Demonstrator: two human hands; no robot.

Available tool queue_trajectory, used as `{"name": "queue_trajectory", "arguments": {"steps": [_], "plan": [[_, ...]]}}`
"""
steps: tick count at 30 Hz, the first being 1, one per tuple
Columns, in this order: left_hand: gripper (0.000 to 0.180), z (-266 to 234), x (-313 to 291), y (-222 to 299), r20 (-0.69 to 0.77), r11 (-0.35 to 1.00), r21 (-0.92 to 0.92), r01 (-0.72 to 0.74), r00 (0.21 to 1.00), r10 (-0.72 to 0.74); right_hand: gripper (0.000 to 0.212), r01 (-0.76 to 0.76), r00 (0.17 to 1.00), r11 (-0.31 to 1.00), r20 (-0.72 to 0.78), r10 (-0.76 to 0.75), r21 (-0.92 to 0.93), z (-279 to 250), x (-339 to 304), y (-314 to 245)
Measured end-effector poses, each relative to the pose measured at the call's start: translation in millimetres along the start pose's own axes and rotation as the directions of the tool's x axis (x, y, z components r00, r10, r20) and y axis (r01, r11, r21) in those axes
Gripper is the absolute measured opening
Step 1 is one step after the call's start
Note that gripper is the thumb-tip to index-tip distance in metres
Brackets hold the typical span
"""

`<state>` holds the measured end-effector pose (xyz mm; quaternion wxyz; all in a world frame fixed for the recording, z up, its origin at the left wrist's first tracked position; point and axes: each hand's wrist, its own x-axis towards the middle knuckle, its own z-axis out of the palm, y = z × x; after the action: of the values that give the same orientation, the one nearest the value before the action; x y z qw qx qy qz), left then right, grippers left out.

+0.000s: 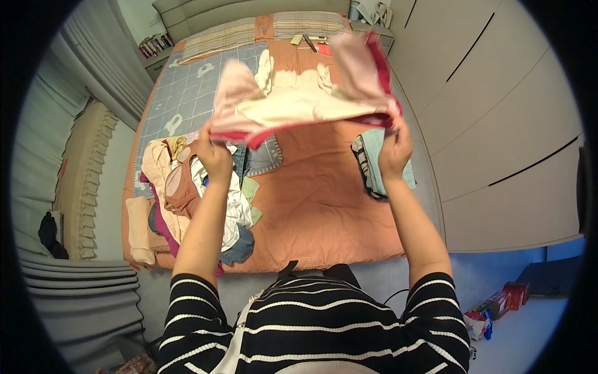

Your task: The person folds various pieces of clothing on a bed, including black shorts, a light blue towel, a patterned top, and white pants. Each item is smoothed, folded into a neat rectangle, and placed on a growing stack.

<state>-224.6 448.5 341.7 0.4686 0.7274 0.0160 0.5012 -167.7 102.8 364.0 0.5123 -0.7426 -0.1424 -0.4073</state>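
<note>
A cream and pink garment with red edging [293, 109] is stretched in the air above the bed, its upper parts blurred by motion. My left hand [213, 156] grips its lower left corner, fingers closed on the cloth. At the lower right corner, my right hand [397, 149] is closed on the red edge. What kind of garment it is cannot be made out. Below my left arm lies a loose heap of clothes [180, 187] in white, brown, cream and denim blue. Under my right hand is a folded stack of clothes [372, 162], light blue on top.
The bed has an orange cover [311, 199], a grey-blue patterned blanket [187, 87] at its left and striped pillows [230, 37] at the headboard. A few small items lie near the pillows. Wardrobe doors [486, 93] line the right side; grey curtains [93, 62] hang left.
</note>
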Motion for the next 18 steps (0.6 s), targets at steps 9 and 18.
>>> {"name": "queue_trajectory", "arguments": {"steps": [9,18], "plan": [[0.033,-68,-198,-106,0.458,0.885,0.465,0.019,0.851,-0.258,0.021,0.091,0.819,0.955,0.566,0.090,-0.284,-48,-182,89],[0.022,-130,-334,-123,0.796,0.734,0.600,-0.317,0.328,-0.509,0.017,0.212,0.189,0.843,0.867,0.462,-0.495,-125,-330,133]]}}
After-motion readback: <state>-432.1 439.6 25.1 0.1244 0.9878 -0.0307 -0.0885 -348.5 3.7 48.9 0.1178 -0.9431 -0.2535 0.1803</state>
